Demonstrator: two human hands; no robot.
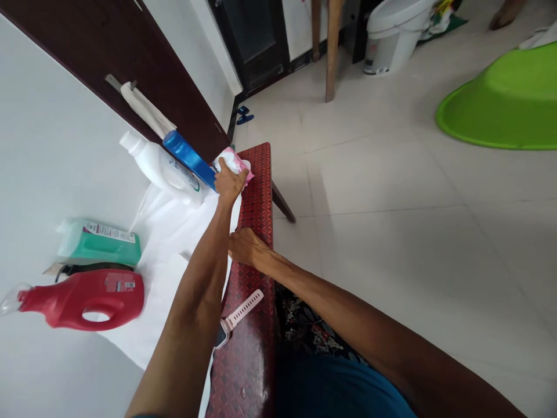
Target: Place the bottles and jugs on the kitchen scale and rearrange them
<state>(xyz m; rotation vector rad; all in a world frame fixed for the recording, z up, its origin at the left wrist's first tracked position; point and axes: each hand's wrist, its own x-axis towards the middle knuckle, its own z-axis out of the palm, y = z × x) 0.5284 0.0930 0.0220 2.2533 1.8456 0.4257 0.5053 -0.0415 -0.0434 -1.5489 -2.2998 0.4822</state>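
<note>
My left hand (230, 181) reaches to the far end of the bench and grips a pink-and-white packet (235, 161), thumb and fingers on its near side. Just left of that hand stand a blue bottle (189, 157) and a white jug-like bottle (159, 165). Closer to me, my right hand (246, 246) is closed at the edge of the white cloth (167, 232). My left forearm partly hides its fingers, so what they hold cannot be made out. A pink-strapped watch (237, 316) lies nearer my body on the red patterned bench cover (256, 215).
Along the wall side stand a green bottle (107, 241) and a red jug (93, 299). Behind the bench is a dark door (174, 69) with a cloth (145, 110) hanging on its handle. A white bucket (389, 43) and a green plastic piece (500, 98) are on the tiled floor.
</note>
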